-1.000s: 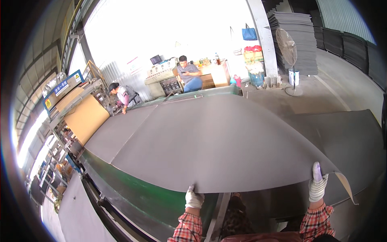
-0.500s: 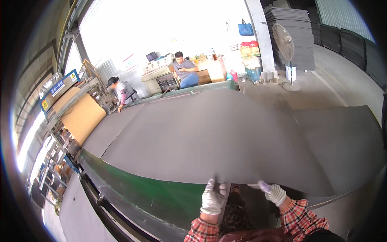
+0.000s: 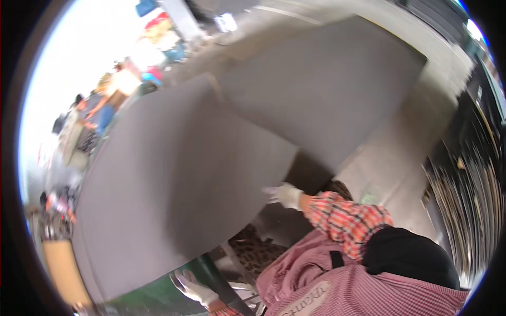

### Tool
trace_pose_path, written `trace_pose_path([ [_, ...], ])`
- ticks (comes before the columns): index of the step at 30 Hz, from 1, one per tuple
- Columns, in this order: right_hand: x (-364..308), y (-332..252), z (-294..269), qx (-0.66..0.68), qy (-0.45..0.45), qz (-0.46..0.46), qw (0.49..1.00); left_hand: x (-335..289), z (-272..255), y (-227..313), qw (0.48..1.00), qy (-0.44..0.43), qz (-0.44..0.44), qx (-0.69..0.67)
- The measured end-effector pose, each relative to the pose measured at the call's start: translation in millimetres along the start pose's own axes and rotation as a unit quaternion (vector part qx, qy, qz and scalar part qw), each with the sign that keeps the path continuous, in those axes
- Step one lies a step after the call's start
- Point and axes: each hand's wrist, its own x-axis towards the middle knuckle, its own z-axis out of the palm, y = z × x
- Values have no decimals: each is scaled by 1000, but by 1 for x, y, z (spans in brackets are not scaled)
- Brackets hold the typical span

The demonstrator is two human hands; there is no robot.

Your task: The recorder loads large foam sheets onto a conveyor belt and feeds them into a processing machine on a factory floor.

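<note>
A large dark grey sheet (image 3: 153, 174) lies over the green work surface (image 3: 158, 295), with one edge facing me. My right hand (image 3: 287, 196), in a white glove, grips that edge near a corner, though blur softens its fingers. Beside the lower edge of the sheet, my left hand (image 3: 192, 287) is open, its gloved fingers apart above the green surface and holding nothing. Beyond the gripped corner, a second grey sheet (image 3: 327, 89) reaches out to the right, lower than the first.
Many thin dark sheets stand in a stack (image 3: 469, 205) on the right. Concrete floor (image 3: 385, 174) runs between it and the second sheet. A tan roll (image 3: 66, 271) is at the lower left. Along the bright wall, a blurred person (image 3: 97, 113) sits by a desk.
My view has swung to the right and down, bringing the stack into sight. My left hand has come away from the sheet's edge and opened; my right hand is at the edge near the corner.
</note>
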Motion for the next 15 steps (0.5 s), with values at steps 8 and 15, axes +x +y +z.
trace_pose_path([
  [8, -25, 136, 117, 405, 81, 355, 839, -166, 15, -85, 894, -330, -239, 185],
  [15, -15, 221, 131, 591, 248, 428, 637, -163, 27, -79, 897, -297, -233, 230],
])
